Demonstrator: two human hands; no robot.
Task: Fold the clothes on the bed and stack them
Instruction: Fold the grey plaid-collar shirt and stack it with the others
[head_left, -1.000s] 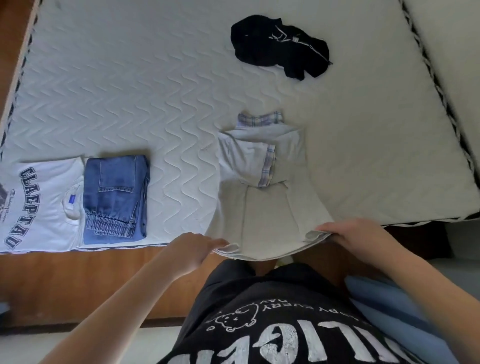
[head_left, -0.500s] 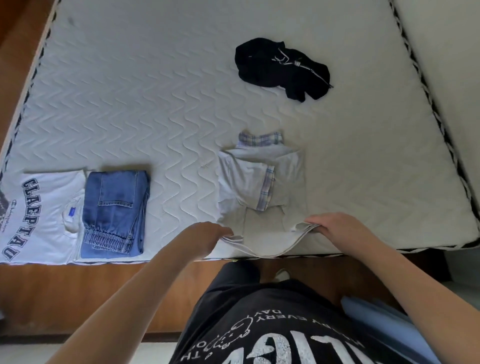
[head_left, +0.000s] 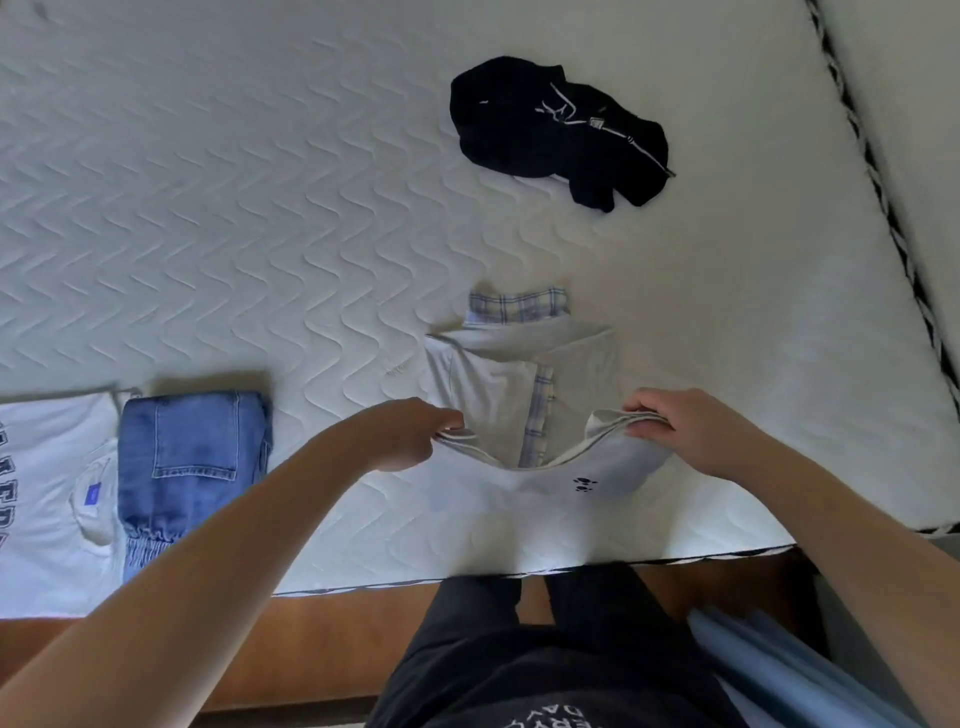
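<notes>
while the pale shirt (head_left: 524, 395) lies near the front edge of the bed (head_left: 260, 208), its lower hem is held up by both hands and is doubled over toward the collar. the hem's left corner is pinched by the left hand (head_left: 410, 436), whose fingers are curled round the layered edge. the right corner is pinched by the right hand (head_left: 691, 431), with the thumb under the cloth and the fingers bent over it. between the two hands the hem sags in a shallow curve, and a small dark print is seen on the turned-up cloth close to the right hand. the plaid collar (head_left: 519, 304) is laid flat at the far end of the shirt, and a plaid-trimmed sleeve is folded across the chest. at the left of the bed, folded blue jeans (head_left: 192, 457) are placed just beside a folded white t-shirt (head_left: 52, 499) with dark lettering; the two are seen touching along one edge. a crumpled black garment (head_left: 556, 130) is left unfolded further back on the bed, well apart from the shirt. below the bed edge a wooden floor (head_left: 332, 644) is seen, and the person's dark printed top (head_left: 550, 691) fills the bottom of the view.
</notes>
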